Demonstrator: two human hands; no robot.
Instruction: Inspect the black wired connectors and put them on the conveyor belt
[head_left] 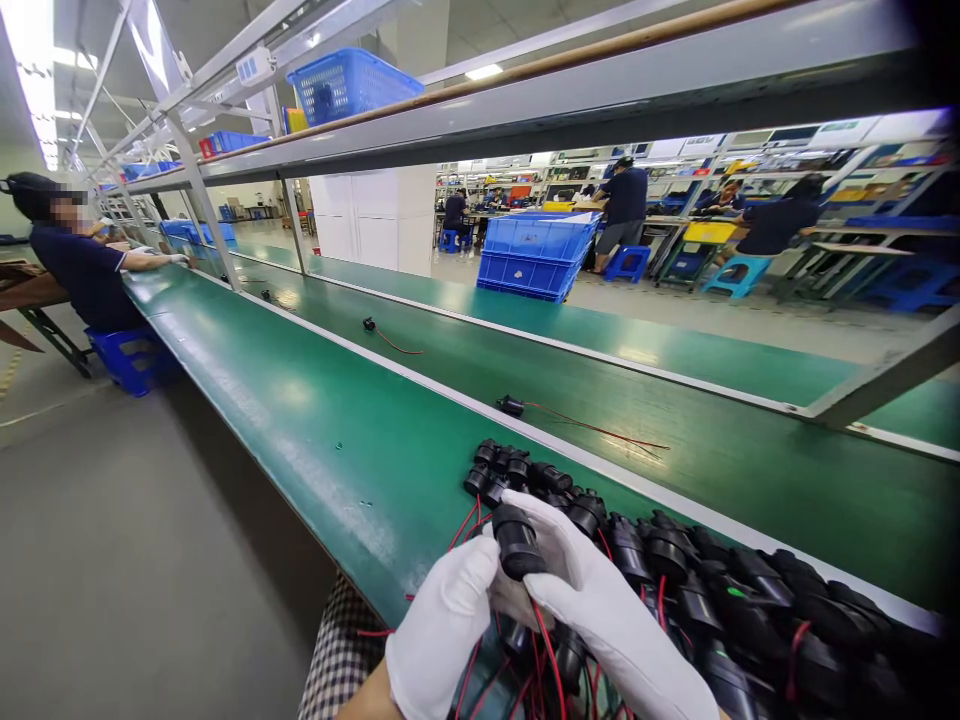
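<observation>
Between my two white-gloved hands is a black cylindrical pump-like unit (517, 542), tilted, with red wires hanging below it. My right hand (611, 610) is closed round its far and right sides, thumb near the lower end. My left hand (444, 622) is closed against its left side, with the fingertips partly hidden behind the unit. Many similar black units (675, 550) with red wires lie heaped on the green bench (300, 420), around and beyond my right hand. A smaller cluster of units (499, 465) sits just past my fingers.
A white rail (420, 384) divides the bench from a green conveyor belt (450, 350). On the belt lie a wired unit (511, 405) and a farther unit (368, 324). Overhead runs a shelf with a blue basket (352, 85). A co-worker (82, 255) sits at the far left end.
</observation>
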